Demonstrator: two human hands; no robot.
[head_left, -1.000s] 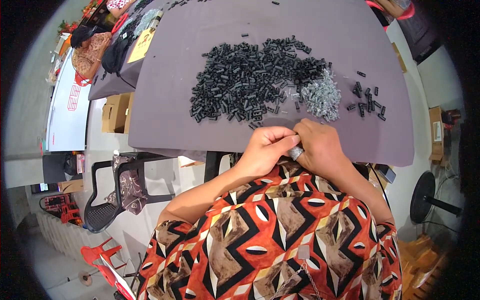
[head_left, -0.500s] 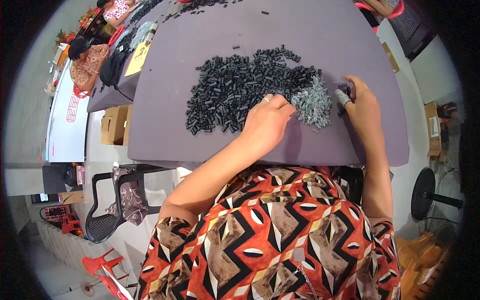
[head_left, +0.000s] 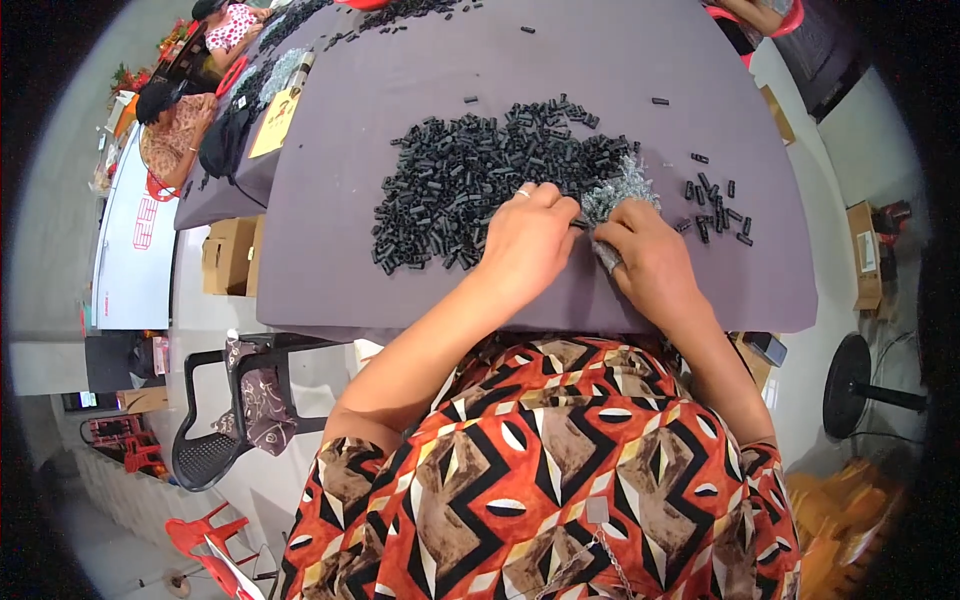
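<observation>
A wide heap of small black plastic tubes (head_left: 470, 180) lies on the cloth-covered table in front of me. Against its right side sits a small pile of clear, shiny little parts (head_left: 632, 184), partly hidden by my fingers. My left hand (head_left: 530, 235), a ring on one finger, is closed in a pinch at the heap's lower right; a dark tube end (head_left: 580, 224) shows at its fingertips. My right hand (head_left: 648, 255) is close beside it, fingers bent and pressed together at the clear pile's near edge. A pale cover wraps one of its digits. What it pinches is hidden.
Several loose black tubes (head_left: 715, 212) are scattered right of my right hand. The grey-purple tablecloth (head_left: 420, 305) reaches the near edge by my body. A black chair (head_left: 215, 410) stands at left, a round black stand base (head_left: 848, 388) at right. Other people sit at the far left tables.
My right hand has come left from the table's right side to the clear pile, meeting my left hand. The scattered tubes it covered now show. My left hand has barely shifted.
</observation>
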